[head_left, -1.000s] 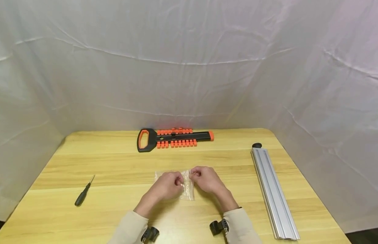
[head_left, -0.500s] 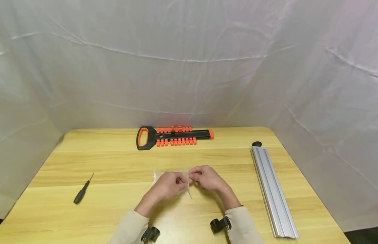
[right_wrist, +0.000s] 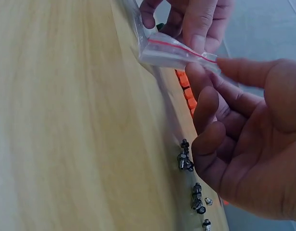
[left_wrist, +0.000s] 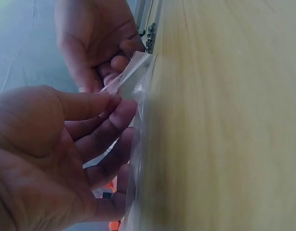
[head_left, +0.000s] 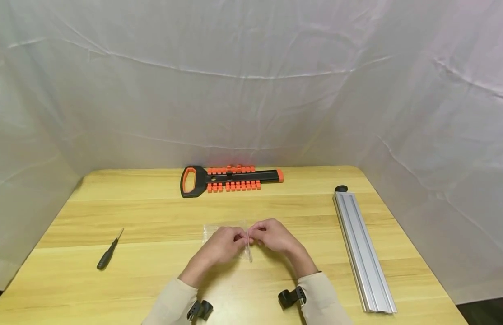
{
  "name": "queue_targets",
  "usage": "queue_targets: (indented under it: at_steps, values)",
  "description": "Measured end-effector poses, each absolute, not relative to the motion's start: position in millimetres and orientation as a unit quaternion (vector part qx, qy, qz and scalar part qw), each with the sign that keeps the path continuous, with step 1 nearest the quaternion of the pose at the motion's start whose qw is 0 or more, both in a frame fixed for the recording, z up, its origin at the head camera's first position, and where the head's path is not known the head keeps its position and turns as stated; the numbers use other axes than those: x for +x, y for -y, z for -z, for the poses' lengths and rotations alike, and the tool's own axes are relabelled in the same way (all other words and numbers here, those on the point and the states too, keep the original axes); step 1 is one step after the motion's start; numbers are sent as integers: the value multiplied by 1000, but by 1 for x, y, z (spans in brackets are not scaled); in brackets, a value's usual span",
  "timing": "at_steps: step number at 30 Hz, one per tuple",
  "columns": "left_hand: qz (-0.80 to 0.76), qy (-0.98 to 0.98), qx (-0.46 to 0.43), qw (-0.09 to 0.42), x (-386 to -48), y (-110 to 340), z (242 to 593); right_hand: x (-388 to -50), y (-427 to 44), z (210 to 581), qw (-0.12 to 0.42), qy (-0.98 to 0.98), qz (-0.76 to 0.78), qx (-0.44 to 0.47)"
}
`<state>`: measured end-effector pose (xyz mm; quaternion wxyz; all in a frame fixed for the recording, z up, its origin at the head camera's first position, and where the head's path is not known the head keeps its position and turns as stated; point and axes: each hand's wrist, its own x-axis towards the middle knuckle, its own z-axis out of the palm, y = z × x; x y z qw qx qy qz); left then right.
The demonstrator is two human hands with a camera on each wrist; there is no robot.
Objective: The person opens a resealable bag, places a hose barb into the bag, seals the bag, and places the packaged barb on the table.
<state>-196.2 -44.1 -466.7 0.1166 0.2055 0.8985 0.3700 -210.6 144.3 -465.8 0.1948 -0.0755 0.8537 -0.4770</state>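
Observation:
A clear zip-lock bag [right_wrist: 162, 52] with a red line along its seal lies between my hands on the wooden table. My left hand [head_left: 223, 245] pinches it near the sealing edge with thumb and forefinger, the other fingers lying along the plastic in the left wrist view. From the other side my right hand [head_left: 275, 235] pinches the same edge. That edge is lifted and seen almost edge-on in the head view, while the rest of the bag lies low under my left hand. Fingers hide part of the bag, and I cannot tell whether it holds anything.
Behind the hands lies a black and orange tool with a loop handle [head_left: 193, 182]. A screwdriver [head_left: 108, 256] is at the left, a silver aluminium profile [head_left: 365, 253] at the right. Small dark metal fittings [right_wrist: 197, 195] show in the right wrist view. Fabric walls [head_left: 235, 90] surround the table.
The bag's right edge has turned up from lying flat to nearly upright. My right hand has shifted slightly left, bringing its fingertips close to my left ones.

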Motion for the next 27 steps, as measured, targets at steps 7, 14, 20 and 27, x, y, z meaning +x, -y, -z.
queue_targets:
  at_steps: [7, 14, 20, 27]
  values:
    - [-390, -894, 186, 115, -198, 47, 466, -212, -144, 468, 179, -866, 458, -93]
    - [-392, -894, 180, 123, -200, 47, 468, -213, -141, 471, 145, -891, 421, -92]
    - [-379, -900, 173, 125, -203, 48, 469, -213, -139, 473, 149, -896, 408, -91]
    - [-408, -896, 135, 114, -205, 54, 469, -212, -143, 469, 123, -925, 351, -77]
